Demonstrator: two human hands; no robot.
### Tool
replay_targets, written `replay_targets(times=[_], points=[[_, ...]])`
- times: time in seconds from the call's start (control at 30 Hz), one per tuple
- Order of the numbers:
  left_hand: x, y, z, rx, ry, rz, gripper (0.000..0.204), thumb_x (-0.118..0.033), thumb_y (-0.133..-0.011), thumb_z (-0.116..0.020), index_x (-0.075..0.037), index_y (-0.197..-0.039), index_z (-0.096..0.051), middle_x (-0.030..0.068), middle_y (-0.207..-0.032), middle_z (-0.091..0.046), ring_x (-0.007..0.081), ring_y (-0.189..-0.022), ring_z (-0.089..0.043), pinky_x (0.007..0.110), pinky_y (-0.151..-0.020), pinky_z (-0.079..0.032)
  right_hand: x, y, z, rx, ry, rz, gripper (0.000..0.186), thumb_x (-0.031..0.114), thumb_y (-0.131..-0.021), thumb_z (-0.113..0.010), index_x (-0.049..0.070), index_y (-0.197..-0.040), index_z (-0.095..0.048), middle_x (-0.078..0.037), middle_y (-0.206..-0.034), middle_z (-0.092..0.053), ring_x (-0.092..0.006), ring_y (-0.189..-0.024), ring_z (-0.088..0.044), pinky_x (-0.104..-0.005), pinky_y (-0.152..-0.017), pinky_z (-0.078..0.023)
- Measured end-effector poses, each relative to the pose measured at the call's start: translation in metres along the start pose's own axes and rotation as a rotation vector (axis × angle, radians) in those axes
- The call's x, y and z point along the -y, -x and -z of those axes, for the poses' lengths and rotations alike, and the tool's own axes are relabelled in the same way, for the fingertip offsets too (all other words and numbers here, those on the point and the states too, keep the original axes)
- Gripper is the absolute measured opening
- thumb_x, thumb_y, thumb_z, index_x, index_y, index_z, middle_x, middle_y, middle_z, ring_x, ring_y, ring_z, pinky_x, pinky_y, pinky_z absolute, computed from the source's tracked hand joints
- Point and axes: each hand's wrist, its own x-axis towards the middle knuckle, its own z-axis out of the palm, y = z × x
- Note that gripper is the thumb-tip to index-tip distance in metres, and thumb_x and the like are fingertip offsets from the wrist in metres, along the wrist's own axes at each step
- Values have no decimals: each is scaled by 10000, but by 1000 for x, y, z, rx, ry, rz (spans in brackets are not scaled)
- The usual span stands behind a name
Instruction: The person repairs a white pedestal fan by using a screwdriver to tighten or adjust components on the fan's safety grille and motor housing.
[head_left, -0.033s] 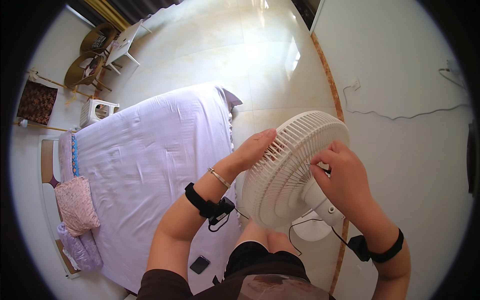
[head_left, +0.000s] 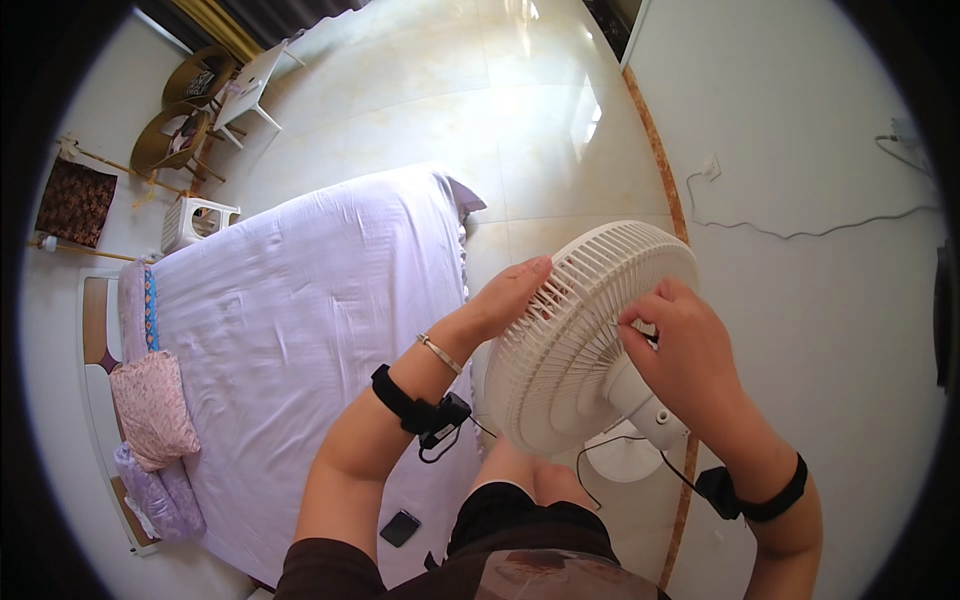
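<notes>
One white fan (head_left: 580,330), two hands, one bed (head_left: 300,330), two pillows, one phone (head_left: 400,527), two wicker chairs.

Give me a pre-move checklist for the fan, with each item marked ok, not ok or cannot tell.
1. Left hand on the rim of the fan grille: ok.
2. Right hand on the back of the grille, fingers among the ribs: ok.
3. Blades at rest: cannot tell, hidden by the grille.
4. Fan base flat on the floor: ok.
5. Black cord away from both hands: ok.
6. Fan unplugged: cannot tell.
</notes>
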Motion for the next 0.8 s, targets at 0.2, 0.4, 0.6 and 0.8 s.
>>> replay_targets(times=[0.2, 0.4, 0.6, 0.8], points=[[14, 4, 11, -7, 127, -26, 453, -344, -1074, -357, 17, -1290, -524, 68, -1154, -630, 100, -990, -601, 257, -879, -501, 16, -20, -19, 8, 31, -22, 39, 110, -803, -673, 72, -798, -674, -101, -861, -591, -312, -787, -621, -428, -686, -505], [40, -9, 53, 28, 202, -42, 459, -326, -1076, -357, 23, -1340, -495, 76, -1209, -621, 115, -1051, -595, 272, -929, -486, 38, -43, -66, -4, 68, -139, 37, 106, -803, -671, 69, -795, -673, -112, -868, -595, -317, -786, -620, -431, -699, -504], [59, 2, 78, -29, 210, -54, 451, -360, -1069, -362, 0, -1254, -562, 48, -1071, -630, 125, -989, -554, 285, -921, -446, 46, -59, -112, 59, 126, -123, 56, 119, -803, -686, 65, -815, -676, -95, -810, -587, -265, -720, -597, -401, -650, -480], [107, 9, 103, -10, 199, -120, 469, -349, -1069, -366, -4, -1350, -514, 79, -1154, -637, 135, -1048, -561, 294, -962, -440, 52, -76, -161, 119, 127, -195, 44, 111, -807, -678, 73, -786, -673, -108, -795, -587, -312, -782, -615, -430, -681, -496]])
